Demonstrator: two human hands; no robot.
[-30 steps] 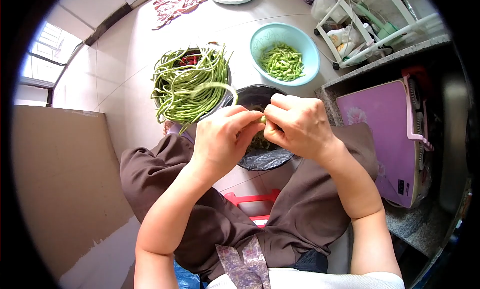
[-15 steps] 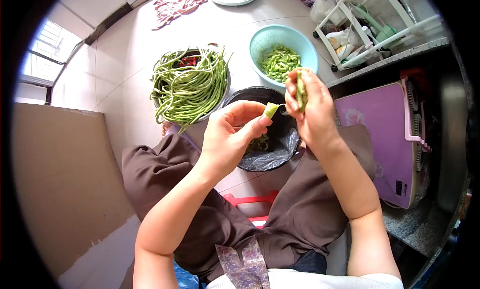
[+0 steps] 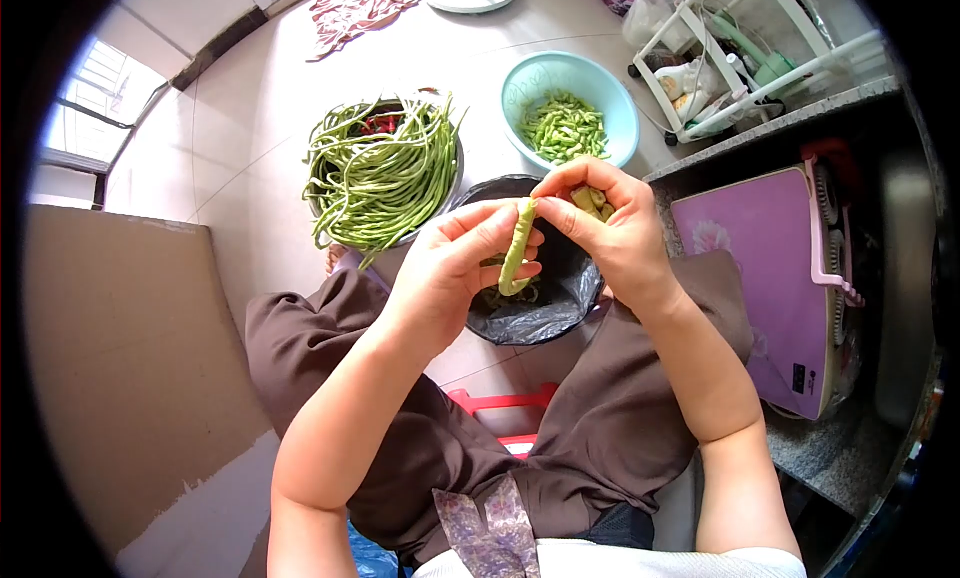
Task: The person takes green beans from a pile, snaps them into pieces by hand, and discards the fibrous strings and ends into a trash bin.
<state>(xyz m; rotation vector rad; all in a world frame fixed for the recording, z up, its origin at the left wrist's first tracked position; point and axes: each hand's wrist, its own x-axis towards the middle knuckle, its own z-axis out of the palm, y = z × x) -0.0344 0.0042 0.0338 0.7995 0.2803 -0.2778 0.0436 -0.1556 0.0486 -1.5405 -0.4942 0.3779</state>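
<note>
My left hand (image 3: 445, 268) is closed on a green bean piece (image 3: 516, 250), which hangs slightly bent from the fingertips. At its upper end, the thumb and forefinger of my right hand (image 3: 635, 240) pinch the tip. Several more bean pieces (image 3: 592, 202) are tucked in the right palm, partly hidden by the fingers. Below both hands stands a bin lined with a black plastic bag (image 3: 545, 318), with some scraps inside. Beyond it, a light blue basin (image 3: 624, 88) holds short bean pieces (image 3: 565, 126). Long green beans (image 3: 385, 183) are heaped in a round container at left, with something red among them.
A brown cardboard sheet (image 3: 120, 328) rises at left. A purple panel (image 3: 750, 298) leans at right below a stone ledge (image 3: 800, 113). Behind that are a white rack (image 3: 700, 38) and bags. A cloth (image 3: 365, 13) lies on the far floor; a red stool (image 3: 500, 398) shows between my knees.
The right hand has turned and come down to the bean in my left hand. That bean now hangs lengthwise, and the pieces in my right palm have moved deeper behind the fingers.
</note>
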